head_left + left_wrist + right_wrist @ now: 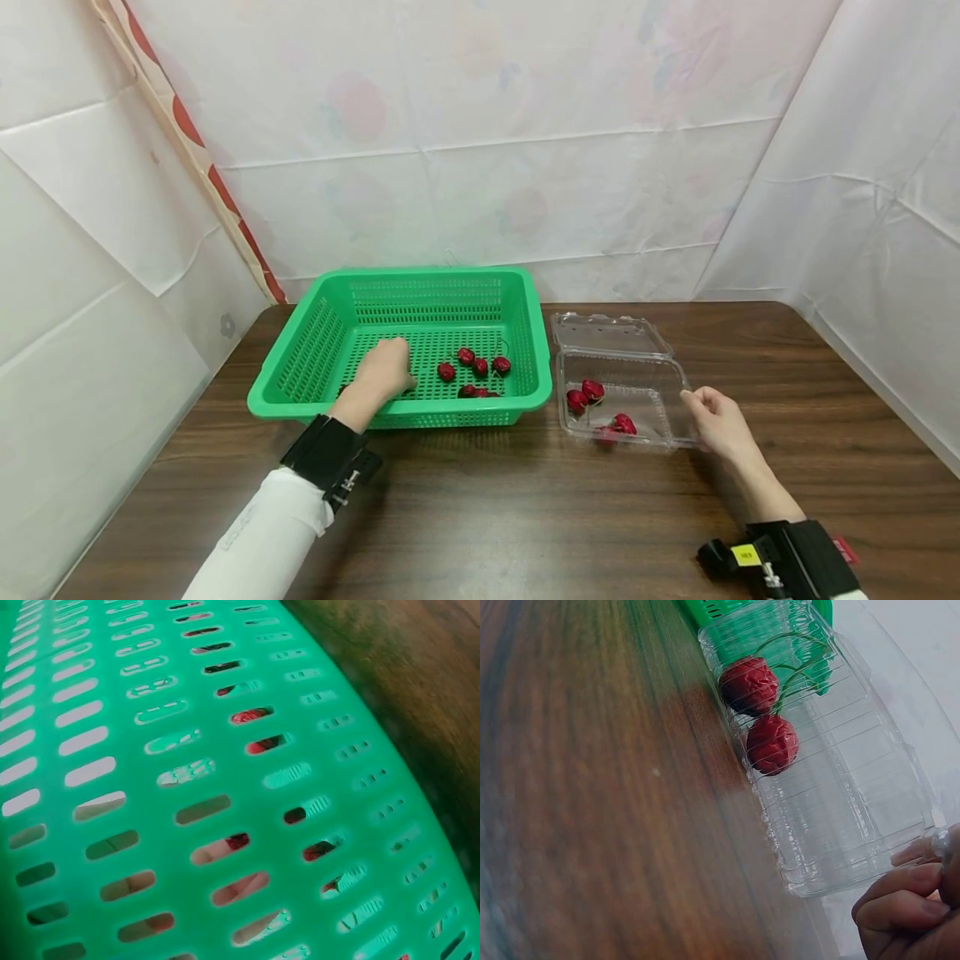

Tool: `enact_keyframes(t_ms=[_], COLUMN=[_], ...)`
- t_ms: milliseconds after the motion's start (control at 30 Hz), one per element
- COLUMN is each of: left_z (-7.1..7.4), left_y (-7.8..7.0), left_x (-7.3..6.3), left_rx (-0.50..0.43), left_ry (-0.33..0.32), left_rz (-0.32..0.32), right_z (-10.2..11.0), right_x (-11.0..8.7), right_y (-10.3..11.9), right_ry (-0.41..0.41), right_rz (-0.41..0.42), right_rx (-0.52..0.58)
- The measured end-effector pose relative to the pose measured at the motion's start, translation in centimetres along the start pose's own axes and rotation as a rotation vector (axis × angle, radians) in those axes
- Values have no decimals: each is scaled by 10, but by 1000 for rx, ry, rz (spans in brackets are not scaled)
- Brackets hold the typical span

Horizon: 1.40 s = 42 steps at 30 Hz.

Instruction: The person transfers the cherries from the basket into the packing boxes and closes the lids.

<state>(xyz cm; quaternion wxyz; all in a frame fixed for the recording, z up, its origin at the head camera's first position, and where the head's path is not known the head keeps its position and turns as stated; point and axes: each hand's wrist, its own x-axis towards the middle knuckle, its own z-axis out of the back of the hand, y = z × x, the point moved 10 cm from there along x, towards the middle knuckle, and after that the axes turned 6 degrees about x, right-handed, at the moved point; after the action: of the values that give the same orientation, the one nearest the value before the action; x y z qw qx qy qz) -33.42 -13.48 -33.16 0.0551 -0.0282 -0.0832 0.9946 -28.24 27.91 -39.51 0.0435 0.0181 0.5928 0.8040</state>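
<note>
My left hand (386,369) reaches down into the green plastic basket (532,350), its fingertips low near the front wall and largely hidden. In the left wrist view, slots in the basket wall (172,817) reveal parts of the fingers (240,889) with a dark red cherry (238,841) beside them; I cannot tell whether they grip it. Several cherries (481,367) with stems lie on the basket floor to the right of this hand. My right hand (720,421) pinches the right rim of a clear plastic clamshell container (637,383), which holds several cherries (592,390).
The container's lid (611,335) is folded open toward the back. Both containers stand side by side on a dark wooden table (487,517). White sheeting (480,200) hangs behind the table and along both sides.
</note>
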Motion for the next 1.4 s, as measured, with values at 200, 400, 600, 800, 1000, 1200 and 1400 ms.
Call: enact_keyframes(t_ms=[200,400,600,800,1000,1200,1400], left_z=[7,17,28,43,55,61,66], left_y=[1,-4,-12,-26,-40,-55,-71], left_x=[-1,-4,-12,-27,-42,-54,-69], left_rx=[-97,-141,-158,-136,-162,-181,-205], left_ry=[-56,-141,-221,-367,-494,-589,-661], left_rz=[-8,-37,-60,-121,-168,-231,-282], right_z=[-1,0,-1,-1,0,0,0], right_x=[1,1,1,1,1,0,0], right_y=[1,3,2,1,0,0,0], right_ry=[4,1,2,-1,-10,-8,-3], right_rz=[-1,4,-5,-8,-6,-10,-10], right_rx=[-1,-7,14,12,1,5,4])
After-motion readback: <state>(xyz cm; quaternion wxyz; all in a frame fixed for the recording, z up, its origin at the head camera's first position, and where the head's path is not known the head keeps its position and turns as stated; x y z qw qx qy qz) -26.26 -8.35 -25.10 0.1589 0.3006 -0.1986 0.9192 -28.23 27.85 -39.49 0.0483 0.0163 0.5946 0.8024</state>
